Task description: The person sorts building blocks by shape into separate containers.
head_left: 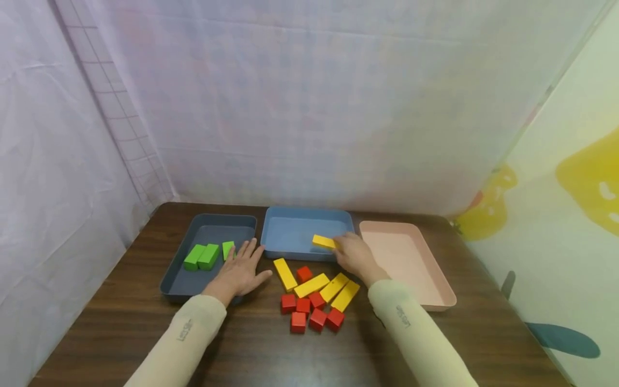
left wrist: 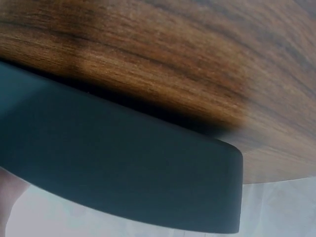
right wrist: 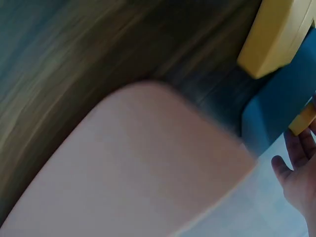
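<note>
Over the front part of the blue tray (head_left: 285,231), my right hand (head_left: 357,255) pinches one end of a yellow block (head_left: 324,242). That same block (right wrist: 302,121) shows at the fingers in the right wrist view. My left hand (head_left: 239,271) lies with fingers spread over the right edge of the dark grey tray (head_left: 186,282), holding nothing that I can see. Its fingers partly cover a green block (head_left: 228,249); two more green blocks (head_left: 208,257) sit farther left in that tray. In the left wrist view only the tray wall (left wrist: 123,158) and a sliver of hand show.
Between my arms, several yellow blocks (head_left: 311,285) and several red cubes (head_left: 298,322) lie loose on the brown wooden table (head_left: 271,360). A pink tray (head_left: 406,258) stands at the right, beside my right forearm. Behind the table hangs a pale curtain (head_left: 309,107).
</note>
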Action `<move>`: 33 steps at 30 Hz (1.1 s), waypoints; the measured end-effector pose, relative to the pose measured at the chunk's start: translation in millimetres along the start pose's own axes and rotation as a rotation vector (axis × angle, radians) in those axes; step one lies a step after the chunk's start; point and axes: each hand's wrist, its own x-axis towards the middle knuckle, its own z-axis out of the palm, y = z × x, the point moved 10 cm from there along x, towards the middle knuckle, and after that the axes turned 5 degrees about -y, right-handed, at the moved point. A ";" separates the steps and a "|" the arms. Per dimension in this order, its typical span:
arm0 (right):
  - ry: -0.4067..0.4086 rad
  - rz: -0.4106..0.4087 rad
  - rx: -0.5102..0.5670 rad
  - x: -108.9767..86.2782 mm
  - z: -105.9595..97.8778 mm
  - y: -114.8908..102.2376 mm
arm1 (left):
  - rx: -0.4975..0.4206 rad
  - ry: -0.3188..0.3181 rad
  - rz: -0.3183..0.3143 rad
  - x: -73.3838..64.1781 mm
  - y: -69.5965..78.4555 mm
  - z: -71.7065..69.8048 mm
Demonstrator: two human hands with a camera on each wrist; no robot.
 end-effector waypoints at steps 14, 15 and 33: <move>-0.084 0.057 0.034 23.0 8.0 -8.8 | 0.013 -0.001 0.001 1.9 -2.7 0.0; -0.091 0.059 0.043 23.5 9.6 -10.2 | 0.015 -0.002 0.001 1.6 -2.7 0.4; -0.147 0.028 0.057 38.7 21.5 -43.8 | 0.020 -0.005 -0.004 0.0 -3.5 2.2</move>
